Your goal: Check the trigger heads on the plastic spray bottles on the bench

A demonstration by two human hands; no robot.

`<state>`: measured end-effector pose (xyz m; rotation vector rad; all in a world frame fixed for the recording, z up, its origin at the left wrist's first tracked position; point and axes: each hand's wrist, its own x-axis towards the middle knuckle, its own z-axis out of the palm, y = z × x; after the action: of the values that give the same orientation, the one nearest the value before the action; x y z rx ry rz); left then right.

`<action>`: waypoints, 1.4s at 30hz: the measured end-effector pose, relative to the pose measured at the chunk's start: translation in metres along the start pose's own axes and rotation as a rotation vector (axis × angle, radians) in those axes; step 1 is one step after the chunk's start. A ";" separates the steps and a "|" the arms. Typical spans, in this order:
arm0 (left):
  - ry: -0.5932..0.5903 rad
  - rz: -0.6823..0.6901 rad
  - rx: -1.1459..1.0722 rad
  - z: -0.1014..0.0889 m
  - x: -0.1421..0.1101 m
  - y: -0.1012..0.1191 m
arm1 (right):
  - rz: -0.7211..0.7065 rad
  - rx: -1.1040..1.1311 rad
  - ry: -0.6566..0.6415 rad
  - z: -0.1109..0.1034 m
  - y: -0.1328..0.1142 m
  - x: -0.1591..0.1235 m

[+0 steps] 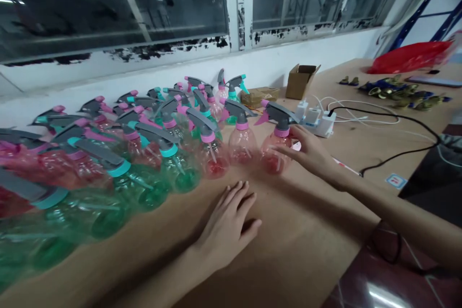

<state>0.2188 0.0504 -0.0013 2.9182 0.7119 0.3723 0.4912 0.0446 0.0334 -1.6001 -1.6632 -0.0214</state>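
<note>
My right hand [312, 154] has its thumb across the near side of a clear pink spray bottle [272, 156] and its fingers at the neck and right side. This bottle stands upright on the table, with a grey head, pink trigger and pink collar. My left hand [231, 224] rests palm down over the tabletop with fingers spread, holding nothing. Just beyond its fingertips are another pink spray bottle [242, 147] and one more pink spray bottle [213, 156]. A green spray bottle [182, 171] with a turquoise collar stands to their left.
Several more pink and green spray bottles crowd the brown table [281, 250] to the left. Behind stand an open cardboard box [300, 82] and a flat box [260, 96]. White chargers [313, 116] with cables lie rightward, then brass-coloured parts [400, 91] and a red plastic bag [411, 57].
</note>
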 end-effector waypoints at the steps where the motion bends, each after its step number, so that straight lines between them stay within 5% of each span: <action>1: -0.007 -0.006 0.001 -0.001 0.001 0.000 | -0.002 0.006 0.004 0.001 0.001 0.004; 15: 0.000 0.017 -0.013 0.005 0.015 -0.009 | 0.039 0.021 0.025 0.015 0.018 0.044; 27: 0.038 0.018 0.003 0.006 0.004 -0.005 | 0.132 0.208 0.053 0.012 0.011 0.017; 35: 0.054 -0.048 0.057 -0.013 -0.068 -0.008 | 0.215 0.236 0.100 0.024 -0.026 -0.039; 38: 0.074 -0.091 0.088 -0.023 -0.108 -0.014 | 0.203 0.241 0.017 0.047 -0.061 -0.064; 42: 0.118 -0.173 0.127 -0.036 -0.165 -0.027 | 0.017 0.292 -0.194 0.082 -0.129 -0.082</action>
<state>0.0561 -0.0008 -0.0054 2.9402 1.0333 0.5015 0.3287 -0.0057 -0.0009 -1.4280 -1.7080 0.3795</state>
